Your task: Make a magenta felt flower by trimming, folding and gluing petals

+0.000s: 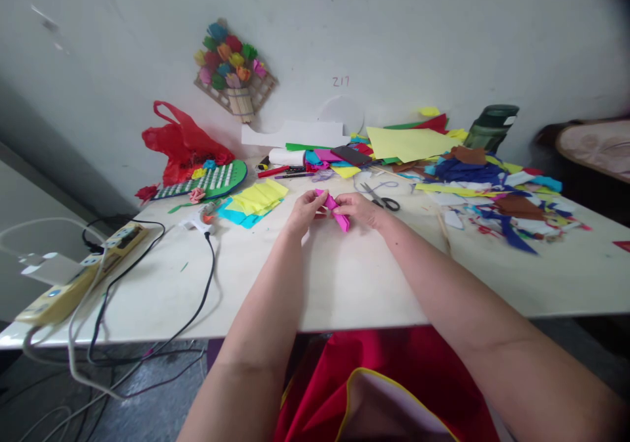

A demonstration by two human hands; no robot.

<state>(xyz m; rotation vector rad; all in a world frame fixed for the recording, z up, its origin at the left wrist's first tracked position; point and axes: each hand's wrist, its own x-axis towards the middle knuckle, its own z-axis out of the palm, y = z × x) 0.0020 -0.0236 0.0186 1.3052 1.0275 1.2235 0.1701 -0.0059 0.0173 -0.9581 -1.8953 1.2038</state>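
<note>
A narrow folded strip of pink paper (340, 220) slants across the space between my hands, just above the white table. My left hand (309, 209) pinches its upper left end between thumb and fingers. Near the strip's middle, my right hand (355, 208) has its fingers closed on the paper from the right. Black-handled scissors (390, 203) lie right behind my right hand, their blades pointing away. Left of my left hand rest yellow paper sheets (260, 196) over blue paper (245, 216).
Paper scraps (516, 205) heap up on the right beside a green bottle (492, 129). A glue gun (199, 221) with a black cord and a power strip (79, 278) occupy the left. A red plastic bag (180, 143) stands against the wall, below a paper flower decoration (231, 61).
</note>
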